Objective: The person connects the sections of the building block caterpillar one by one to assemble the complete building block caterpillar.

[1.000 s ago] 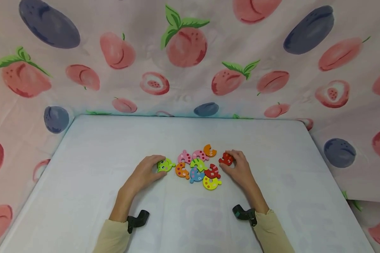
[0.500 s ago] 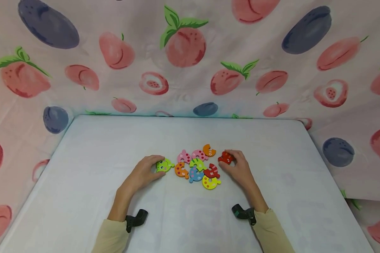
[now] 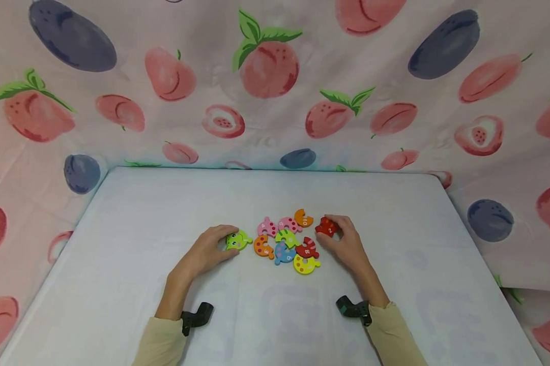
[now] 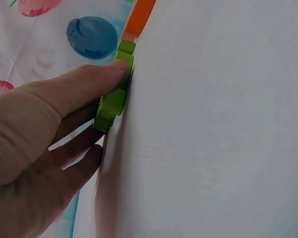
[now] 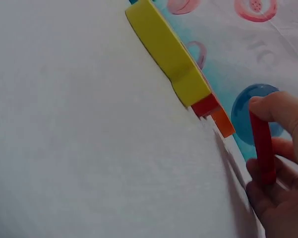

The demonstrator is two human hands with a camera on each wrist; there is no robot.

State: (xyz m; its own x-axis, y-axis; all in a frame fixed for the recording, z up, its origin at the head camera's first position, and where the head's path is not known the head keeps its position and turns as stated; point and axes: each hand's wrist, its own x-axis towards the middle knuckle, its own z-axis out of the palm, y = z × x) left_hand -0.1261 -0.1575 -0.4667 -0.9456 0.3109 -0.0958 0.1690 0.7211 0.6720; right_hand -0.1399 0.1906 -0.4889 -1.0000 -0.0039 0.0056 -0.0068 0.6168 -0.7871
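My left hand [image 3: 206, 250] pinches a flat green puzzle piece with a smiling face [image 3: 237, 240] between thumb and fingers, left of the other pieces. In the left wrist view the piece's green edge [image 4: 115, 101] lies along the white surface, with the thumb on its near side. On the right, my right hand [image 3: 348, 246] grips a red puzzle piece marked 2 [image 3: 326, 226] by its edges. The right wrist view shows that red piece [image 5: 262, 146] edge-on, angled away from the table plane, thumb at its top and fingertips beneath.
Between the hands lies a cluster of numbered pieces: pink [image 3: 267, 227], orange [image 3: 262, 246], striped green [image 3: 286, 237], blue [image 3: 284, 253], red [image 3: 309, 247], yellow [image 3: 304, 265] and others. They rest on a white-covered table [image 3: 275, 315]. A fruit-print cloth [image 3: 275, 127] hangs behind.
The red piece in my right hand has shifted slightly up and to the left, with a small tilt. My left hand and the clustered pieces stay nearly where they were.
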